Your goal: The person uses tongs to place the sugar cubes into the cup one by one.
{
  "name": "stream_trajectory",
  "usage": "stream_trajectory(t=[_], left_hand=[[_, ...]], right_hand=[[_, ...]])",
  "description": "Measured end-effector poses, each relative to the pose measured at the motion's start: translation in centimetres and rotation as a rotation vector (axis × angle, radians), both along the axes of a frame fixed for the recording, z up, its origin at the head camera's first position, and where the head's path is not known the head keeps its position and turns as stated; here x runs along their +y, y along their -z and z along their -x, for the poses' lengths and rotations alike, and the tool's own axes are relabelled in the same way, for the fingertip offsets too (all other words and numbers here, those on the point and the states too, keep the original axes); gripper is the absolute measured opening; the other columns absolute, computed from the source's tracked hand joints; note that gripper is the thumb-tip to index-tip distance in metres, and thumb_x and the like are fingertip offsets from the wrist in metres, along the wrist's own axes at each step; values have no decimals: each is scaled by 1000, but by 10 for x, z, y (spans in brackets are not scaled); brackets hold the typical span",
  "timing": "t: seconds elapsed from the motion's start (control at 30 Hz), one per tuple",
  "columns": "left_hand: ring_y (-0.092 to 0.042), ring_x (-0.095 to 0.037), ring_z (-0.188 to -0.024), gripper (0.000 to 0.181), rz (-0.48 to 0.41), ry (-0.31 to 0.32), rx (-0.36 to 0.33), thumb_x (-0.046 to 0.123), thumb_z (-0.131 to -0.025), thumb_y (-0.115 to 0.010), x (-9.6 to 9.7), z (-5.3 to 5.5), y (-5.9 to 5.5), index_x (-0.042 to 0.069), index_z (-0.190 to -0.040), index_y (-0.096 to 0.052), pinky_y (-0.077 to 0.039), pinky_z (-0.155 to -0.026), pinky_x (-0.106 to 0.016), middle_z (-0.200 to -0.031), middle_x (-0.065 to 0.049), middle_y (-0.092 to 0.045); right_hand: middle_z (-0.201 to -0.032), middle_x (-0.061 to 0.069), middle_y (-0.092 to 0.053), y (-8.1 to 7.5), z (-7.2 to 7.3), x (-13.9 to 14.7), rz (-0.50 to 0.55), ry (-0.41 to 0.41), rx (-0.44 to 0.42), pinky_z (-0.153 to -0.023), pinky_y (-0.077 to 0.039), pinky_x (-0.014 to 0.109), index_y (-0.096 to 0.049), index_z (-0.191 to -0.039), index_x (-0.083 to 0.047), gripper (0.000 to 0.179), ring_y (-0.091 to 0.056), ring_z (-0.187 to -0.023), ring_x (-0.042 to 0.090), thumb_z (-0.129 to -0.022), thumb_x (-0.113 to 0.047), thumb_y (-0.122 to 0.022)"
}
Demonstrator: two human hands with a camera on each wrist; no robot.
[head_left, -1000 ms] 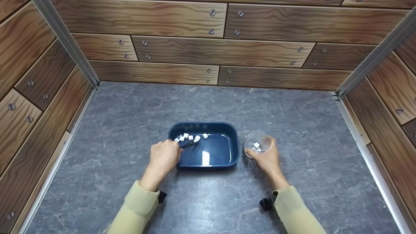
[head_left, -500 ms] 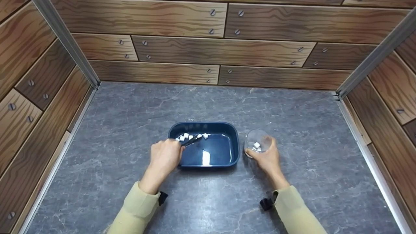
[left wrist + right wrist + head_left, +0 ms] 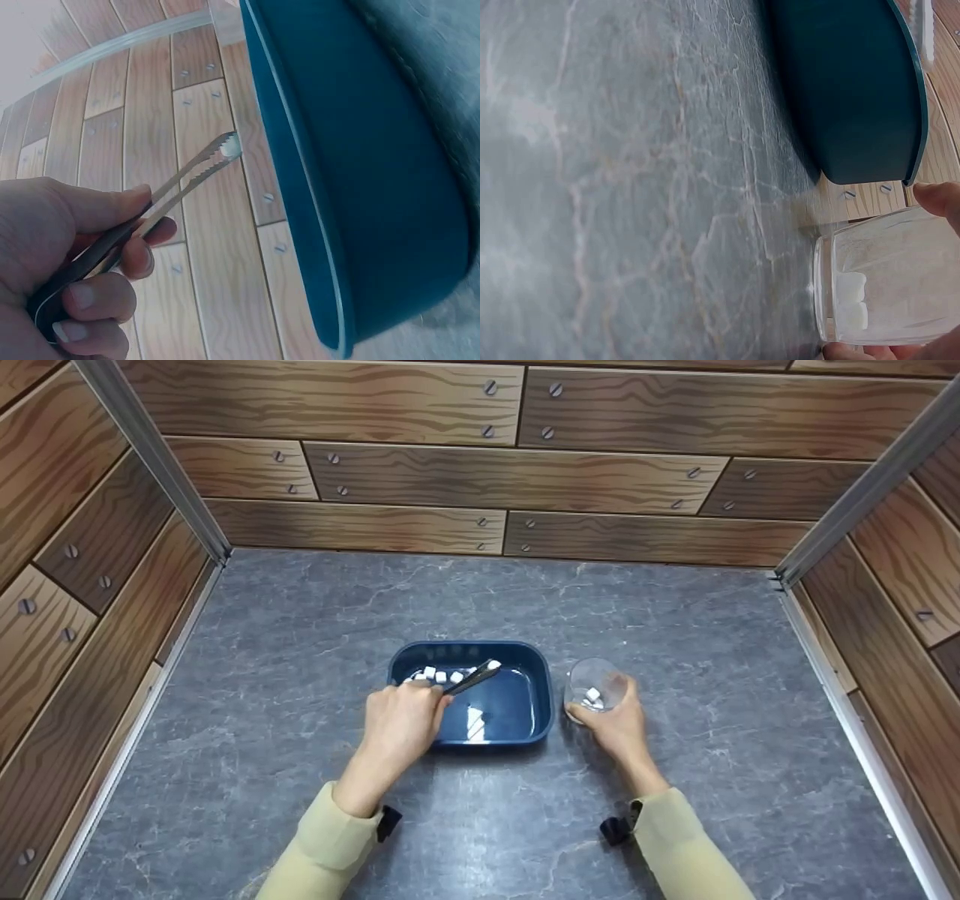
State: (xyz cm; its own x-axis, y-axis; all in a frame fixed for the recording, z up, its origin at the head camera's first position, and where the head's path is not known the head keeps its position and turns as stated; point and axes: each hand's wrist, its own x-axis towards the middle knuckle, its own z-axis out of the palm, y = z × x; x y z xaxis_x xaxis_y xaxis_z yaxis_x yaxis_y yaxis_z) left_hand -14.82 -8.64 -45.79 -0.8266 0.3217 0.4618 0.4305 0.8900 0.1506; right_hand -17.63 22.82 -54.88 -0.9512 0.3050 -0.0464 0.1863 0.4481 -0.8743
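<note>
My left hand (image 3: pixel 401 724) grips dark tongs (image 3: pixel 169 193) above the left part of a blue tub (image 3: pixel 510 741). One white cube (image 3: pixel 230 146) is pinched between the serrated tips, raised over the tub's rim in the left wrist view. Several more white cubes (image 3: pixel 440 677) lie along the tub's back left inside. To the right of the tub, my right hand (image 3: pixel 619 724) holds a clear glass (image 3: pixel 900 270) with its thumb and fingers around it. White cubes (image 3: pixel 851 300) rest at the bottom of the glass, which stands on the surface.
A grey marbled tabletop (image 3: pixel 300 615) lies under everything. Wood-patterned panels (image 3: pixel 420 529) wall it in at the back and both sides, with metal strips (image 3: pixel 161 465) at the corners. The tub and glass stand close together, a narrow gap between them.
The left hand and tongs have risen and moved right, lifting a white cube out from among the others. My right hand and the glass have stayed in place.
</note>
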Motion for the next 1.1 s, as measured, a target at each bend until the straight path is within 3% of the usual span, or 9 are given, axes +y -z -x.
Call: stream_trajectory(t=[0.53, 1.1], left_hand=[[-52, -18, -43, 26, -13, 175, 56, 30, -90, -72, 47, 0, -4, 13, -71, -67, -36, -37, -31, -61, 4, -55], [-53, -17, -44, 27, 20, 225, 53, 31, -91, -70, 80, 6, 4, 14, -70, -69, -36, -37, -32, -58, 5, -49]], right_hand=[[-139, 30, -44, -1, 0, 0, 8, -5, 2, -109, -31, 47, -30, -143, 5, 96, -43, -129, 41, -70, -18, -88], [-141, 28, -42, 0, 0, 0, 10, -14, -10, -109, -30, 47, -29, -144, 3, 97, -42, -130, 40, -70, -21, -88]])
